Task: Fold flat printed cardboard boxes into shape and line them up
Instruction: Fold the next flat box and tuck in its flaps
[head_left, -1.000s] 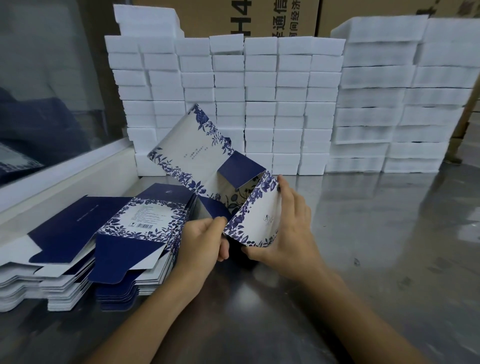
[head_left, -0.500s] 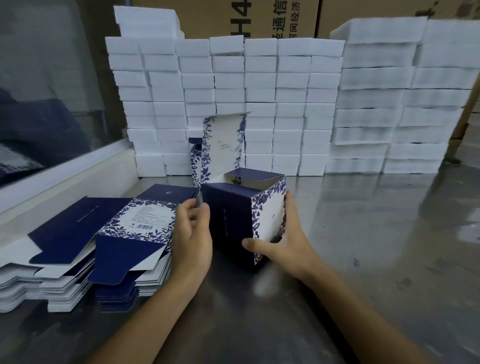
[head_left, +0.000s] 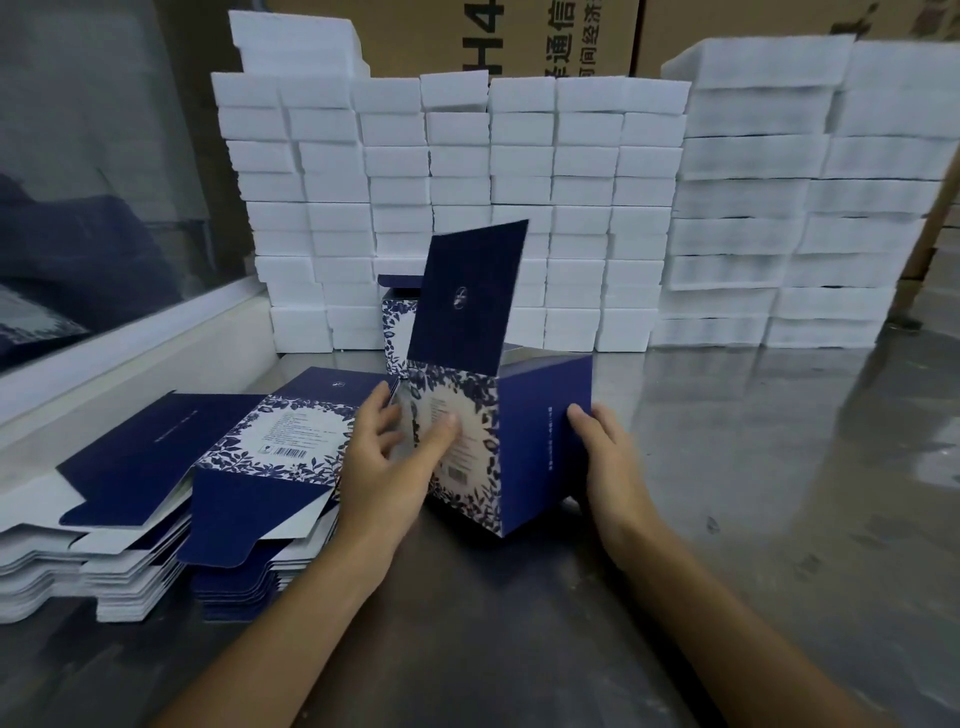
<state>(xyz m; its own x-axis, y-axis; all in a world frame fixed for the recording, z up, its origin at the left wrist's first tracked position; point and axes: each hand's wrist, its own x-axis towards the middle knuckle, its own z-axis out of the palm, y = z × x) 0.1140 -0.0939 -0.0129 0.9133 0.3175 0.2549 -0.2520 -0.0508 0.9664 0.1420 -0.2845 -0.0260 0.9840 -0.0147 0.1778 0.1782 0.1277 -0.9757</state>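
A navy and white floral printed box (head_left: 524, 441) stands upright on the steel table, folded into shape, its navy lid flap (head_left: 467, 296) raised. My left hand (head_left: 387, 462) grips its left side, thumb on the printed front face and fingers behind the left edge. My right hand (head_left: 605, 457) holds the navy right side, thumb on that face. Behind it stands another folded box (head_left: 397, 322), partly hidden. Two stacks of flat printed boxes (head_left: 171, 483) lie at the left.
A wall of stacked white foam blocks (head_left: 519, 208) runs along the back of the steel table (head_left: 779, 493), with brown cartons (head_left: 519, 36) behind. A white ledge and glass pane (head_left: 104, 208) border the left side.
The flat blank was opened into a standing box, then turned so its printed label face points toward me. The lid flap now stands up, and both hands have shifted onto its sides.
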